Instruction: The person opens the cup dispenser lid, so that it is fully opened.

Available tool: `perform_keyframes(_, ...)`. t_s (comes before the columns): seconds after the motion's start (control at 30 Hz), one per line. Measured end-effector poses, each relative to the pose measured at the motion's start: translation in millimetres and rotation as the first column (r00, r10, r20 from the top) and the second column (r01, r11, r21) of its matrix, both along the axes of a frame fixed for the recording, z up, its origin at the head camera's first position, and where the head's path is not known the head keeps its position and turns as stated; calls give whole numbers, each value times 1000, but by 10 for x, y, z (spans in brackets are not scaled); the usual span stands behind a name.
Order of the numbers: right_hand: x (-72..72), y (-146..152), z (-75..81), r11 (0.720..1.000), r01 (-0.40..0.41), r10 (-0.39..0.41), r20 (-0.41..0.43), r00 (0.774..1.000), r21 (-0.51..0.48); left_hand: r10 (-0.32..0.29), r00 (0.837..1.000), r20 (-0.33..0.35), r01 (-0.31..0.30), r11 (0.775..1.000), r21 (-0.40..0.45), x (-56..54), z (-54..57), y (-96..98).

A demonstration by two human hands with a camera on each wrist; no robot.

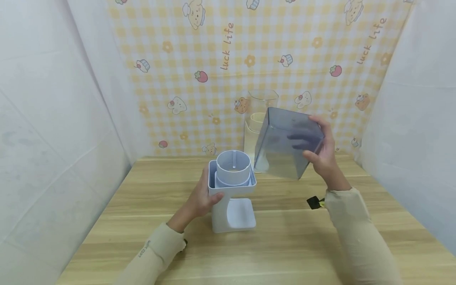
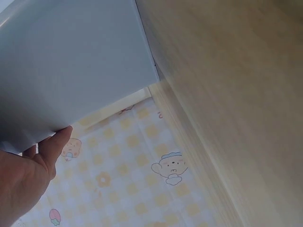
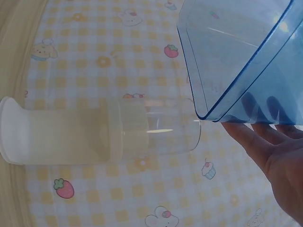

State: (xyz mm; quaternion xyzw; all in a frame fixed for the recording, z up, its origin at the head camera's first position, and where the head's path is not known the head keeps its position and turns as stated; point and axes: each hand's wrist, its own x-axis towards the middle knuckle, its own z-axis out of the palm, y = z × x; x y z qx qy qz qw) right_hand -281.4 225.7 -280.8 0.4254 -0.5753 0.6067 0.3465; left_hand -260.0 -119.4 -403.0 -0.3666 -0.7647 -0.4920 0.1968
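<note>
A pale blue dispenser stand [image 1: 221, 211] is upright on the table, with a square rim, a round collar [image 1: 233, 174] in its top and a flat foot below. My left hand [image 1: 201, 198] grips its upper side, thumb on the front and fingers behind. In the left wrist view the stand's flat wall [image 2: 80, 61] fills the upper left, fingertips against its edge. My right hand [image 1: 325, 154] holds a see-through blue square container [image 1: 285, 142] tilted in the air, right of and above the stand. Fingers show through its wall in the right wrist view.
Behind the container stands a cream dispenser [image 3: 71, 137] with a clear top [image 3: 173, 125], close to the checked cloth backdrop [image 1: 171, 47]. A small black item [image 1: 313, 202] lies near my right sleeve on the wooden table [image 1: 149, 186]. White sheets [image 1: 46, 118] hang at both sides.
</note>
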Motion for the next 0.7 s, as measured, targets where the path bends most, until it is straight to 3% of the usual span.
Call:
perform_keyframes(0.13, 3, 83, -87, 994, 80, -79, -8, 997, 70, 5, 1000, -6, -5, 1000, 0, -2, -5, 11)
perform_keyframes(0.27, 33, 172, -193, 993, -28, 17, 92, 996, 116, 13, 1000, -6, -13, 1000, -11, -8, -2, 15)
perform_keyframes(0.37, 49, 238, -270, 985, -117, 92, 188, 978, 129, 10, 1000, -5, -10, 1000, -18, -21, -9, 16)
perform_keyframes(0.53, 24, 310, -398, 979, -153, 113, 259, 959, 138, 5, 1000, 2, -5, 1000, -18, -27, -17, 17)
perform_keyframes(0.7, -1, 345, -533, 976, -144, 84, 325, 942, 166, 17, 1000, 13, -17, 1000, -10, -6, -34, 6)
